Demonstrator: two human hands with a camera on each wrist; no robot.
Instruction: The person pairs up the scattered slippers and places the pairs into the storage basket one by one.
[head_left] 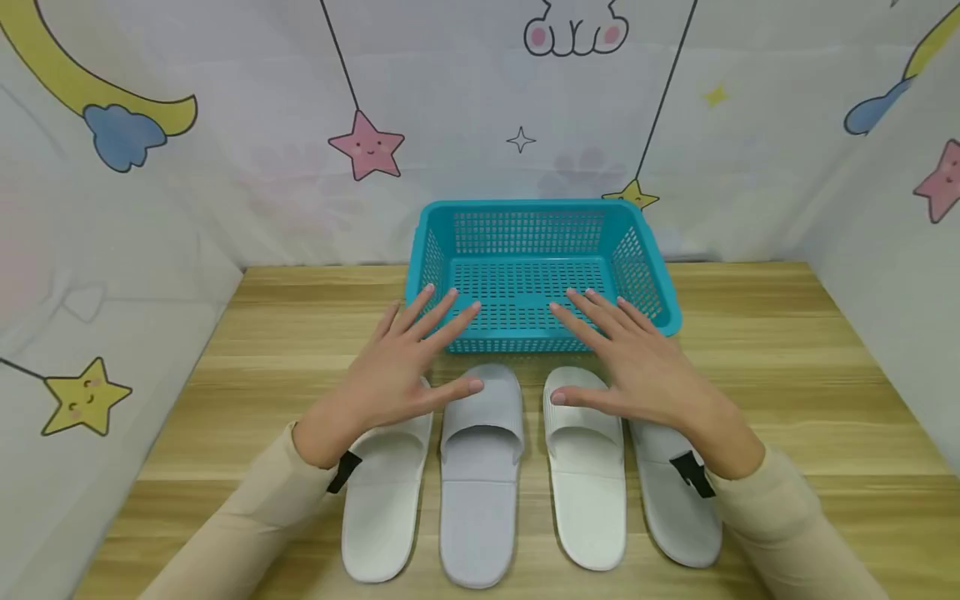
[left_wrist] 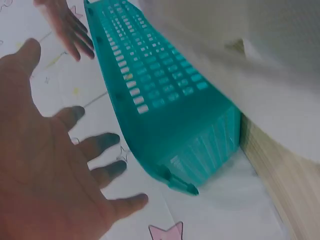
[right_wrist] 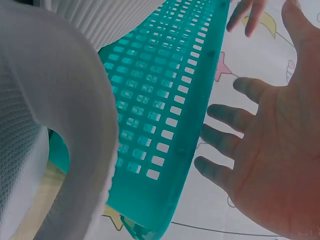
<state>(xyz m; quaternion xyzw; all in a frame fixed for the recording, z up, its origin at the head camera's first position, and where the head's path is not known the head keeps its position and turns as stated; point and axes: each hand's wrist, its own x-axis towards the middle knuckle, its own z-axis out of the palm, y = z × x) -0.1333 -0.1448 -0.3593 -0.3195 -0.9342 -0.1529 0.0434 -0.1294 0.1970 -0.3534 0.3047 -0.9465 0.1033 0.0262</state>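
Note:
Both hands hover palm down with fingers spread and nothing held. My left hand [head_left: 397,367] is over the toe of the leftmost white slipper [head_left: 382,508], its thumb overlapping the toe of a lavender-grey slipper [head_left: 478,508] in the head view. On the other side, my right hand [head_left: 641,362] hangs above the toes of a second white slipper [head_left: 591,500] and a grey slipper [head_left: 678,508], covering part of both. Beyond the slippers stands a teal plastic basket [head_left: 525,206], with no contents visible; the fingertips of both hands overlap its near side in the head view.
The slippers lie in a row on a wood-grain table [head_left: 300,317], toes toward the basket. White cloth [head_left: 465,108] printed with stars and moons hangs behind the table and at both sides. A black strap [head_left: 344,472] shows at the left wrist, another [head_left: 692,474] at the right.

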